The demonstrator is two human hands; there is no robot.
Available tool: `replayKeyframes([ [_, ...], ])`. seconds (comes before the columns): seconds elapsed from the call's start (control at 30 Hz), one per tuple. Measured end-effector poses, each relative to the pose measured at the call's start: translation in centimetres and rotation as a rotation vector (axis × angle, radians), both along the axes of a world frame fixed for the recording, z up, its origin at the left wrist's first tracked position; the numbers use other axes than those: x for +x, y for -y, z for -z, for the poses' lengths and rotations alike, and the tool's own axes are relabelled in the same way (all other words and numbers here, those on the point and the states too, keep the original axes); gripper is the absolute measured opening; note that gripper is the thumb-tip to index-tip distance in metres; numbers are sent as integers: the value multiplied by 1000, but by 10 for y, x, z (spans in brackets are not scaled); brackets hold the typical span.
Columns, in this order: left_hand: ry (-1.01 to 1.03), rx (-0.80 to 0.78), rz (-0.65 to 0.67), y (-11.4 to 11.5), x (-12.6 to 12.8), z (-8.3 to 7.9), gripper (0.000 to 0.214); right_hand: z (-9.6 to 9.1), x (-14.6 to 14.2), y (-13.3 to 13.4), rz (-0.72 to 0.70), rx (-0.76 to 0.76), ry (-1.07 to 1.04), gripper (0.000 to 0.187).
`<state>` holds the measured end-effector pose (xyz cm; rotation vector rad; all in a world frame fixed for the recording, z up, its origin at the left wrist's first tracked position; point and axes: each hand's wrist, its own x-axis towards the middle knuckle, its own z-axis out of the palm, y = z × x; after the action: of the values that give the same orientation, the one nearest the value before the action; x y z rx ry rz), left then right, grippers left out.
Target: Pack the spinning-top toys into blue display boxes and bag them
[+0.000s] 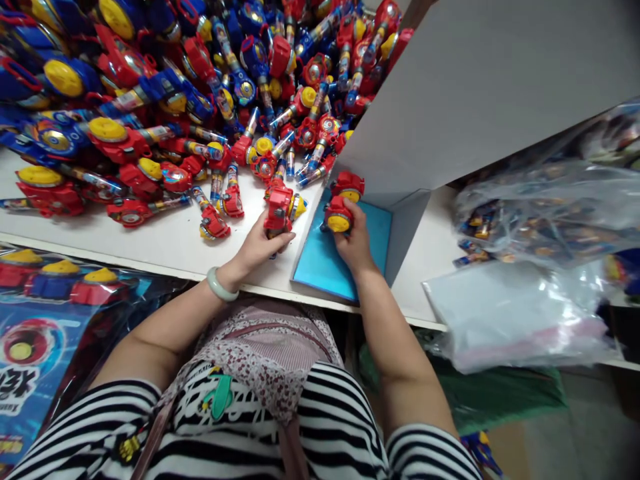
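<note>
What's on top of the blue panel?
Over the blue panel, the right hand holds a red toy; a second toy shows just beyond. They cover part of the panel, hiding whether either toy touches it.

Near-side room over the blue board (324, 263), grey partition (450, 93) behind

Handheld red toys (278, 208), yellow-capped
</note>
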<state>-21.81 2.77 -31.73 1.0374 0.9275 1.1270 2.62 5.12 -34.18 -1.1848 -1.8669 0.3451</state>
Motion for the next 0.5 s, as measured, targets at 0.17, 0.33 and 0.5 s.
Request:
replayKeyframes([
  [0.17, 272, -203, 326, 2, -5, -17, 34, -45, 1, 30, 114, -27, 97, 74],
  [0.33, 350, -343, 867, 18, 10, -23, 33, -74, -40, 93, -62, -152, -88, 94],
  [0.5, -84, 20, 668, 11, -8, -19, 31, -61, -33, 99, 38, -42, -288, 79],
])
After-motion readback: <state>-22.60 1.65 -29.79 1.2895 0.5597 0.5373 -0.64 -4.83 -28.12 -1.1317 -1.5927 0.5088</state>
